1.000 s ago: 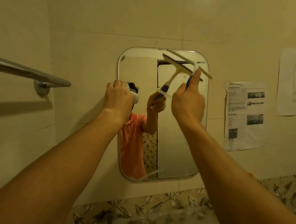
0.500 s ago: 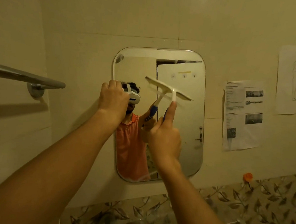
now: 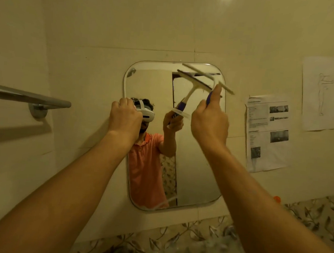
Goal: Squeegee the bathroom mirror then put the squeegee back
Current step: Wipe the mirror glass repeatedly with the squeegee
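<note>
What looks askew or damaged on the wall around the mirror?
The printed sheet right of the mirror hangs crooked, and its top and bottom edges look wrinkled. Nothing else stands out.

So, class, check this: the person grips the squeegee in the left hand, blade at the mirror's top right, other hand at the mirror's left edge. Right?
No. The head view shows the right hand, not the left, gripping the squeegee; its blade is at the top right of the mirror, and the left hand is at the mirror's left edge.
</note>
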Action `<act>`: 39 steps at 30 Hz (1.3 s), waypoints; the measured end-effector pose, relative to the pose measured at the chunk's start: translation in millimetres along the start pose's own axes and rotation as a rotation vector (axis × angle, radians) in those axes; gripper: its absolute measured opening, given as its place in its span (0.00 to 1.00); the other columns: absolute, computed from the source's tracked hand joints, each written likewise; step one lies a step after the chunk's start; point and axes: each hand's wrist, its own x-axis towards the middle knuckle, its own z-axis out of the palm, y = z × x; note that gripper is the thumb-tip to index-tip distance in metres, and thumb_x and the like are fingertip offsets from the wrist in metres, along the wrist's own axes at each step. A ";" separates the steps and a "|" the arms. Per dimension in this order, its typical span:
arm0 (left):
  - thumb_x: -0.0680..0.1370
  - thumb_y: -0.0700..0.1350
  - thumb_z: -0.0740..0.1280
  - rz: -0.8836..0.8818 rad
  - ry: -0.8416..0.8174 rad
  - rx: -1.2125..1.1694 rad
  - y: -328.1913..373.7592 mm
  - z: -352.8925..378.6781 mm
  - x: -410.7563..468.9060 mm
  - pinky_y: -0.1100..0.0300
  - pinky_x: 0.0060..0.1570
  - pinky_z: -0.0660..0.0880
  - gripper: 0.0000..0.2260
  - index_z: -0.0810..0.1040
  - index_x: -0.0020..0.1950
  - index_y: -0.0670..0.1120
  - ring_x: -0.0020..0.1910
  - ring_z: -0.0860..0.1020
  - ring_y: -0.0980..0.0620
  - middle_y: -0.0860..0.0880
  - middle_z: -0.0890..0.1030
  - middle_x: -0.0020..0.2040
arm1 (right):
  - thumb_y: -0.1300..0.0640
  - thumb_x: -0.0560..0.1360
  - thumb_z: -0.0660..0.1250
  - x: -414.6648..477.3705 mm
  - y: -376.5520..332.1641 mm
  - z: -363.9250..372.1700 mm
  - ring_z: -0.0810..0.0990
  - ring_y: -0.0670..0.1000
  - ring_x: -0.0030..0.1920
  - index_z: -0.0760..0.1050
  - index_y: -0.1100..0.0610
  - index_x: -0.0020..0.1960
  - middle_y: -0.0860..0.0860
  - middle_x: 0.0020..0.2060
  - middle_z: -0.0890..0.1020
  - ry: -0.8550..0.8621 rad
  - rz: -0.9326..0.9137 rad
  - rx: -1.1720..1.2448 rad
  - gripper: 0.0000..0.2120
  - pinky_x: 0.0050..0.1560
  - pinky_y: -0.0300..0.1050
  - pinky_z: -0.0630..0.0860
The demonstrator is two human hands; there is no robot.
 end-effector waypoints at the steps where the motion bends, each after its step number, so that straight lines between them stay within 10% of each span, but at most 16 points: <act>1: 0.76 0.56 0.68 -0.001 -0.002 0.004 0.0 0.1 0.1 0.53 0.53 0.70 0.18 0.80 0.62 0.49 0.56 0.72 0.46 0.44 0.76 0.58 | 0.50 0.86 0.51 10.7 -6.3 -2.0 0.73 0.48 0.31 0.42 0.43 0.82 0.49 0.32 0.73 0.005 -0.012 -0.012 0.29 0.31 0.46 0.73; 31: 0.76 0.58 0.68 -0.012 -0.023 -0.001 -0.5 -5.9 0.9 0.53 0.55 0.70 0.22 0.78 0.65 0.47 0.57 0.72 0.46 0.44 0.76 0.59 | 0.53 0.84 0.54 -38.8 -8.0 -16.1 0.81 0.54 0.41 0.47 0.44 0.81 0.52 0.40 0.75 -0.298 0.106 -0.081 0.29 0.43 0.58 0.84; 39: 0.76 0.56 0.68 -0.016 -0.024 -0.007 -1.1 -7.1 -3.1 0.53 0.54 0.70 0.20 0.79 0.64 0.47 0.56 0.73 0.46 0.44 0.76 0.58 | 0.57 0.83 0.54 53.0 -35.3 -40.2 0.78 0.51 0.39 0.61 0.47 0.76 0.55 0.50 0.76 -0.125 0.080 -0.009 0.21 0.29 0.44 0.74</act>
